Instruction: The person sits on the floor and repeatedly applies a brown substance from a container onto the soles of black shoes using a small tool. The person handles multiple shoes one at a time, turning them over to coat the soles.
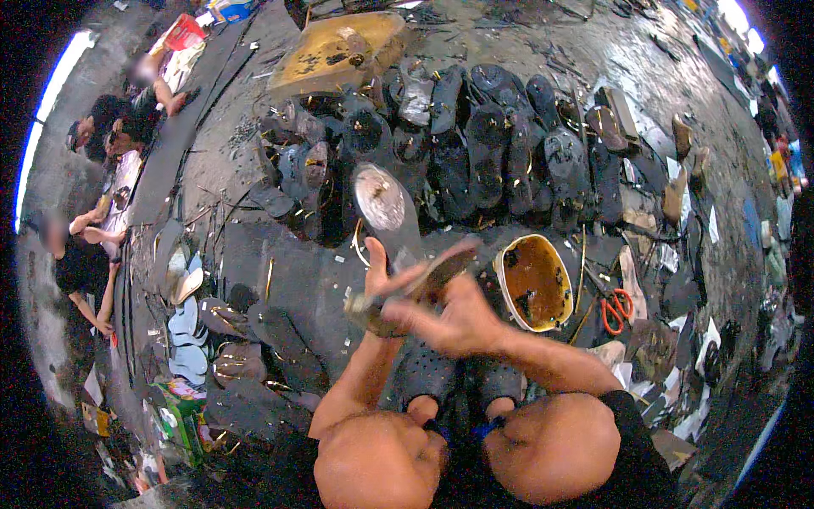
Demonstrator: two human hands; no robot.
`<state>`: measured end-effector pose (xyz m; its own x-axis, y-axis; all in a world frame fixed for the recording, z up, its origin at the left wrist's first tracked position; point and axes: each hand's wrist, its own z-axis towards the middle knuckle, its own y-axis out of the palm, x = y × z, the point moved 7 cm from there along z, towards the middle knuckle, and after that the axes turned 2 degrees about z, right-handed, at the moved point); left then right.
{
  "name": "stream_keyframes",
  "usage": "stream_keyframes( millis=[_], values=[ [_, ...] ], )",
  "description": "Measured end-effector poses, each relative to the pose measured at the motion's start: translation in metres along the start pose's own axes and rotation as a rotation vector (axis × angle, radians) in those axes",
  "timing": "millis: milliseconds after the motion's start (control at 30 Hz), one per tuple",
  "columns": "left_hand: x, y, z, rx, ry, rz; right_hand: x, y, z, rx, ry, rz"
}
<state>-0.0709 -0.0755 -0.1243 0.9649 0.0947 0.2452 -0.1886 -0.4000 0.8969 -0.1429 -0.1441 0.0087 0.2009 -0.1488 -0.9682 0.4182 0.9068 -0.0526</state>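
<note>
In front of my knees, my left hand (386, 276) grips a dark grey shoe sole (405, 233), its thumb pointing up along it. The sole's far end carries a pale, shiny round patch. A second, curved brownish sole (449, 265) lies crosswise over it, and my right hand (458, 322) is closed around this one from the right. Both hands nearly touch, and some fingers are blurred or hidden behind the soles. Just right of my right hand stands a yellowish tub (506, 276) with brown, glue-like stuff inside.
Rows of dark soles (487, 157) lie beyond my hands, with a yellow slab (292, 72) behind them. Red-handled scissors (617, 311) lie to the right among scraps. More soles (284, 335) and blue sole pieces (188, 322) are at left. Two people (80, 267) sit far left.
</note>
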Motion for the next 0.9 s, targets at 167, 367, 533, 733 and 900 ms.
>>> stream_keyframes(
  millis=[167,367,533,733,900],
  values=[
    [0.026,0.008,0.003,0.218,0.389,0.148,0.035,-0.026,-0.011,0.210,0.006,-0.190],
    [0.042,0.042,-0.015,0.234,0.489,0.136,0.074,-0.080,-0.002,0.338,0.285,-0.193],
    [-0.011,-0.012,-0.004,0.359,0.087,0.100,0.014,0.005,-0.018,-0.046,-0.002,-0.290],
    [-0.014,-0.031,-0.003,0.361,0.215,0.165,0.043,-0.007,-0.030,0.099,0.152,-0.178],
    [0.034,-0.054,-0.016,0.258,0.330,0.096,0.067,-0.037,-0.040,0.232,0.337,-0.123]
  ],
)
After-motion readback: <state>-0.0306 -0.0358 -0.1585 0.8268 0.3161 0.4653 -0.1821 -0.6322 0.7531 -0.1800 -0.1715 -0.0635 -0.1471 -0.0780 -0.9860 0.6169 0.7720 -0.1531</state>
